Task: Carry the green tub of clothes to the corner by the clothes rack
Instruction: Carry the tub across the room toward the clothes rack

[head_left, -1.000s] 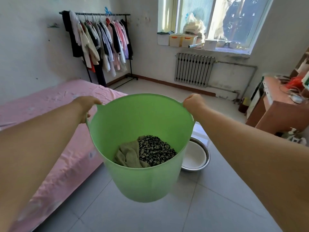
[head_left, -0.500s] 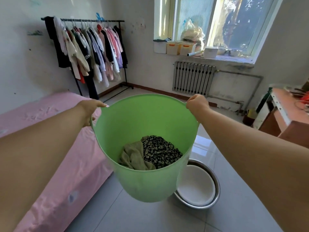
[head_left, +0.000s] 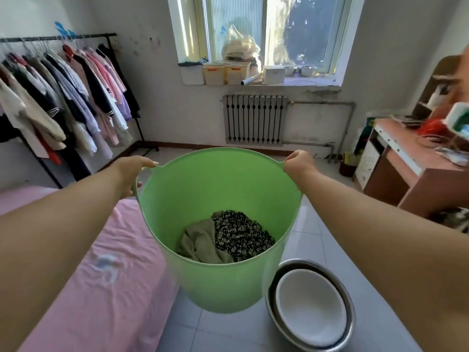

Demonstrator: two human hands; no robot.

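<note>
Left hand (head_left: 132, 171) clenched around tub (head_left: 218, 283) handle, right hand (head_left: 298, 162) fisted on opposite handle; smooth round green plastic, held off the floor between bed (head_left: 83, 275) and basins (head_left: 312, 306). Inside, crumpled olive cloth (head_left: 200, 242) beside dark floral fabric (head_left: 241, 232). Rack (head_left: 63, 97) far left

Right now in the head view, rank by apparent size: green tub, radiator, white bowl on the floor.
1. green tub, largest by far, though held close to the camera.
2. white bowl, nested in a metal basin.
3. radiator. It looks roughly like the bowl; it stands much farther off, so that order is unsure.
</note>
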